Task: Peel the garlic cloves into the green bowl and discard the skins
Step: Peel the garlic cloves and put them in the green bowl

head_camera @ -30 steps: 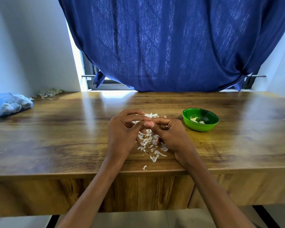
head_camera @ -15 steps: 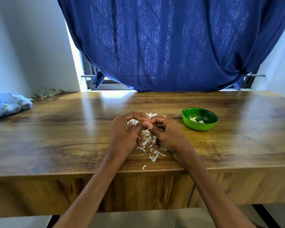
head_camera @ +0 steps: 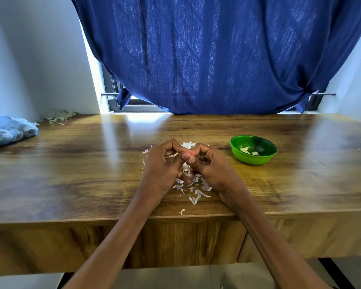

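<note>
- Garlic clove: not directly visible; whatever is being worked sits hidden between the two sets of curled fingertips, above the skins.
- Left hand: fingers curled inward, thumb pressed against the right thumb at the centre; what it pinches cannot be told.
- Right hand: fingers likewise curled, a ring on one finger; its contents also cannot be told.
- Garlic skins: loose white flakes scattered on the table under and between the hands, a few more showing beyond the knuckles, one stray flake near the front edge.
- Green bowl: upright on the table, to the right of the hands and apart from them; holds a few pale peeled cloves.
- Wooden table: glossy, both forearms crossing its front edge.
- Blue bag: crumpled, at the far left edge.
- Small pile of dry scraps: far left corner by the wall.
- Blue curtain: hangs behind the table, over a window.
</note>
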